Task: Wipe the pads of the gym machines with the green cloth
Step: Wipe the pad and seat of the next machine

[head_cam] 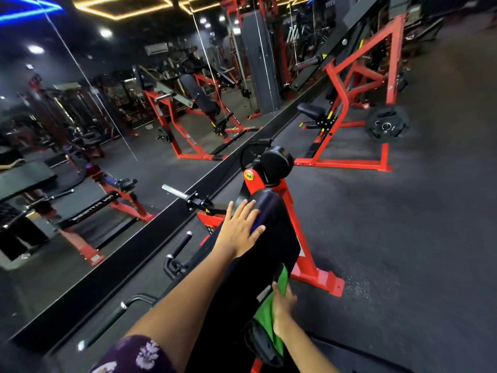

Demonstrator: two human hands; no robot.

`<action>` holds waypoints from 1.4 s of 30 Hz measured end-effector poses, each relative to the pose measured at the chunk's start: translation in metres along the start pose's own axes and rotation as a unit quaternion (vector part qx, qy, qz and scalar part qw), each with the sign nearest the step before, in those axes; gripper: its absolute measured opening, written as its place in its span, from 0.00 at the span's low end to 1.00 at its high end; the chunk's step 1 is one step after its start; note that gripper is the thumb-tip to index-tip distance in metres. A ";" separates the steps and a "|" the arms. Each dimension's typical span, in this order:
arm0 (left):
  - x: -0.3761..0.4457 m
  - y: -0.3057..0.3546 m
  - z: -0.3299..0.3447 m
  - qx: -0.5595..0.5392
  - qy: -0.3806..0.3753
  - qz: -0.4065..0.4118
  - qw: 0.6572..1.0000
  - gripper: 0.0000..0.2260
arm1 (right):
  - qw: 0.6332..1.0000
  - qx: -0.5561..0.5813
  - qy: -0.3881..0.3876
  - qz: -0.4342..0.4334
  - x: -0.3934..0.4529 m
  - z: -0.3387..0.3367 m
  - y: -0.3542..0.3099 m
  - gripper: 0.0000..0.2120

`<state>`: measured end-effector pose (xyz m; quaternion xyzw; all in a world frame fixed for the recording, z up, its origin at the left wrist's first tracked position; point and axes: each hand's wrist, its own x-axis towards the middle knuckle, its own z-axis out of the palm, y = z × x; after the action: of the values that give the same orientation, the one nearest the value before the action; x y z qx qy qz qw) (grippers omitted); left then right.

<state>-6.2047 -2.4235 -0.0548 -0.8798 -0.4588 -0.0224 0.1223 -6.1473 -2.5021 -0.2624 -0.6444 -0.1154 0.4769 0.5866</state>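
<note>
Mid-wipe on one long black pad (pixel 269 238) of a red-framed machine (pixel 309 267). Left hand (pixel 239 230) flat near its top, fingers spread, bracing. Right hand (pixel 282 302) clutching the green cloth (pixel 269 316) against the pad's lower right edge. Other machines' pads, such as the seat (pixel 312 110) beyond, probably still to do.

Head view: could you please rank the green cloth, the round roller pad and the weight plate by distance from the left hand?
From the left hand:
1. Green cloth, below right, in the right hand.
2. Roller pad, just ahead.
3. Weight plate, far right.
</note>
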 end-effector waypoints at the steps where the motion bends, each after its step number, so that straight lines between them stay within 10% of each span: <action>1: 0.005 -0.001 0.003 -0.017 -0.024 -0.010 1.000 0.29 | 1.000 -0.002 -0.002 -0.008 0.006 0.003 -0.014 0.18; 8: 0.007 -0.004 0.012 -0.056 -0.040 -0.026 0.997 0.34 | 0.976 -0.057 -0.045 -0.208 -0.044 0.005 0.000 0.43; 13: 0.005 -0.002 0.013 -0.083 -0.026 -0.027 0.996 0.39 | 0.997 -0.023 0.034 -0.062 0.011 0.006 -0.037 0.21; 20: 0.009 -0.004 0.013 -0.129 -0.060 -0.043 0.989 0.24 | 0.960 -0.052 -0.043 -0.273 -0.024 0.014 -0.068 0.30; 26: 0.007 -0.001 0.013 -0.133 -0.083 -0.032 0.987 0.25 | 0.993 -0.041 0.017 -0.113 0.023 0.007 -0.086 0.22; 35: 0.009 -0.002 0.013 -0.173 -0.070 -0.038 0.982 0.21 | 0.961 -0.056 -0.045 -0.269 -0.006 0.005 -0.061 0.40; 42: 0.032 0.004 -0.001 -0.046 0.004 -0.020 0.999 0.16 | 0.985 -0.050 0.040 -0.163 0.037 0.023 -0.123 0.21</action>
<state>-6.1831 -2.4000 -0.0498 -0.8752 -0.4741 -0.0496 0.0825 -6.0948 -2.4260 -0.1704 -0.6638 -0.2186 0.3428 0.6278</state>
